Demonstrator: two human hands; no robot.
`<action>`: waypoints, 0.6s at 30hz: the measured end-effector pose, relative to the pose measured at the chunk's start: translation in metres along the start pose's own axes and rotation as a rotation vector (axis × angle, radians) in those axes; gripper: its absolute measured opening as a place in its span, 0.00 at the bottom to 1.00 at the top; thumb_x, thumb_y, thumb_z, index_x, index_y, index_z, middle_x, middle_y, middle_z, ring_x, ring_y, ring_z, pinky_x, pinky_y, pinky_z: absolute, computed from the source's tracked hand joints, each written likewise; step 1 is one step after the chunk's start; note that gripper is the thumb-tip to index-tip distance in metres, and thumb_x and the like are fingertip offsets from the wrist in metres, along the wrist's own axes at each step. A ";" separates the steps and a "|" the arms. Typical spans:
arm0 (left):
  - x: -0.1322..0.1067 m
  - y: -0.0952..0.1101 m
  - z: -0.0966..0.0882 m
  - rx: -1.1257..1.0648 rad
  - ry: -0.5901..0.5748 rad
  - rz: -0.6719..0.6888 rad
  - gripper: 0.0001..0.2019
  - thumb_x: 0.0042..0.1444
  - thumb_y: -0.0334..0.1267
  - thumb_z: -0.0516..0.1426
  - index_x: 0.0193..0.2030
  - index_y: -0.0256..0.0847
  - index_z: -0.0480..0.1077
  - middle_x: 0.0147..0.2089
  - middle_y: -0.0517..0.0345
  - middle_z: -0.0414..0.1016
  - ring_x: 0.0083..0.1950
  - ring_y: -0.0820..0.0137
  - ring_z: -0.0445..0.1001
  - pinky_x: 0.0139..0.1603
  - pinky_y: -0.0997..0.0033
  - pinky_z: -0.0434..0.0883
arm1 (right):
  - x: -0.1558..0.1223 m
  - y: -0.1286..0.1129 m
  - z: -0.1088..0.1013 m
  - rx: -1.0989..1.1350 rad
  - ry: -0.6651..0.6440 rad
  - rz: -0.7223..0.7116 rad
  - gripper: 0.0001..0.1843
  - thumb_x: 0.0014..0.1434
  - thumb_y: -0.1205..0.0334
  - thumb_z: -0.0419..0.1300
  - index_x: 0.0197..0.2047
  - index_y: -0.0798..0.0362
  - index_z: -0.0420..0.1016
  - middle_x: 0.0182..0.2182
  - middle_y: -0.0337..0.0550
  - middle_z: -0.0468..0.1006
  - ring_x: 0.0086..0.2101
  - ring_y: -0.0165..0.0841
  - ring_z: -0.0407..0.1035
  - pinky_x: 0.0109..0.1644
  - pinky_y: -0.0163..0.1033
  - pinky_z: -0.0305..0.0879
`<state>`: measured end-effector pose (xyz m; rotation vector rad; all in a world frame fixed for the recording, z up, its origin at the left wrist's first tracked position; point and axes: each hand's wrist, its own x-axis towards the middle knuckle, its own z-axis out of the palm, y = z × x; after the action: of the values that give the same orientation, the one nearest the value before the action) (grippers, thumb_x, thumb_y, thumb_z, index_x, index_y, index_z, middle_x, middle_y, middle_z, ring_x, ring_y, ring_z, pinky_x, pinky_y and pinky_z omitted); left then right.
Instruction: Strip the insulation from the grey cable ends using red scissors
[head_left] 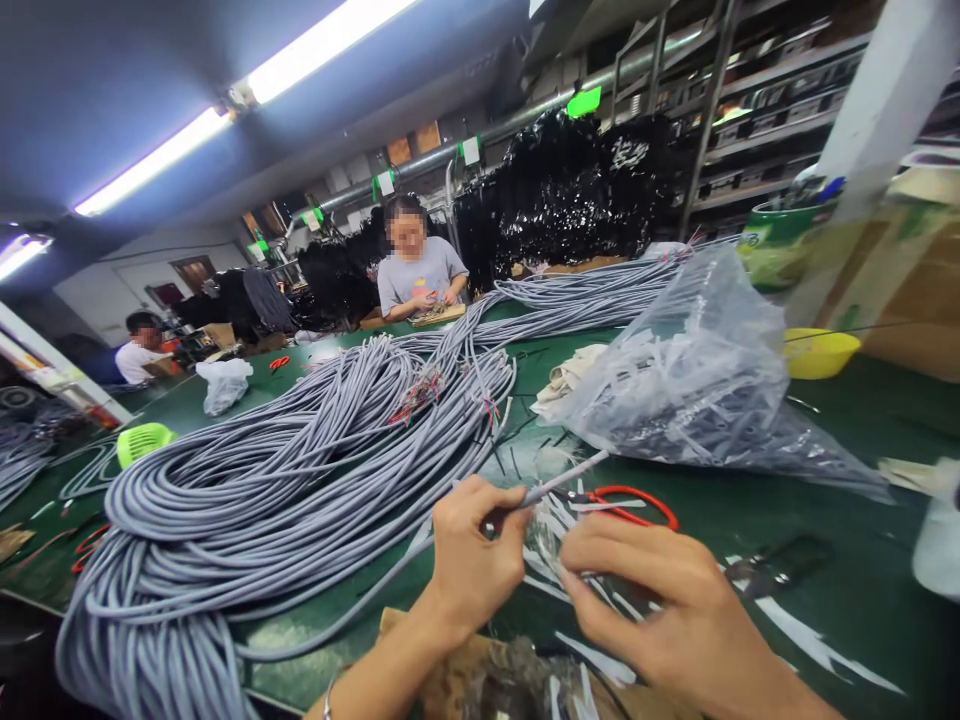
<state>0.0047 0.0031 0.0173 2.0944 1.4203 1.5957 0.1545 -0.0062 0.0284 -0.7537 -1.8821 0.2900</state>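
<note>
My left hand (472, 560) is closed around the end of a grey cable (559, 484) that sticks out to the right past my fingers. My right hand (667, 610) is curled, with its fingers pinched beside the left hand, on small white and clear strips (555, 540) lying on the green table (750, 500). What exactly the right fingers hold is too small to name. Red-handled scissors (634, 503) lie just beyond my hands.
A big pile of grey cables (300, 460) covers the table's left and middle. A clear plastic bag (697, 380) of strips lies on the right, with a yellow bowl (821, 350) behind it. One person sits across the table (416, 270), another at far left (139, 350).
</note>
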 end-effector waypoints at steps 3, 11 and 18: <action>0.000 -0.002 0.000 0.055 0.043 0.077 0.07 0.49 0.28 0.56 0.27 0.38 0.76 0.19 0.60 0.67 0.21 0.75 0.64 0.22 0.78 0.62 | -0.004 0.004 -0.004 -0.252 0.201 0.004 0.10 0.56 0.57 0.53 0.27 0.49 0.71 0.18 0.38 0.74 0.17 0.29 0.67 0.23 0.34 0.62; -0.003 0.000 -0.003 0.224 0.006 0.219 0.10 0.54 0.28 0.53 0.29 0.38 0.75 0.19 0.58 0.67 0.20 0.75 0.64 0.23 0.78 0.63 | -0.002 0.011 0.002 -0.857 0.227 -0.173 0.17 0.64 0.63 0.47 0.25 0.53 0.68 0.15 0.38 0.69 0.19 0.29 0.62 0.27 0.36 0.50; -0.007 -0.001 -0.002 0.255 -0.052 0.217 0.10 0.56 0.29 0.52 0.31 0.38 0.76 0.20 0.57 0.67 0.21 0.75 0.63 0.24 0.78 0.62 | -0.001 0.010 0.001 -0.812 0.205 -0.209 0.14 0.63 0.64 0.49 0.26 0.52 0.68 0.17 0.38 0.70 0.20 0.29 0.62 0.29 0.36 0.52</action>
<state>0.0023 -0.0019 0.0127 2.4917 1.4925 1.4839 0.1571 0.0009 0.0221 -1.0500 -1.8414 -0.7029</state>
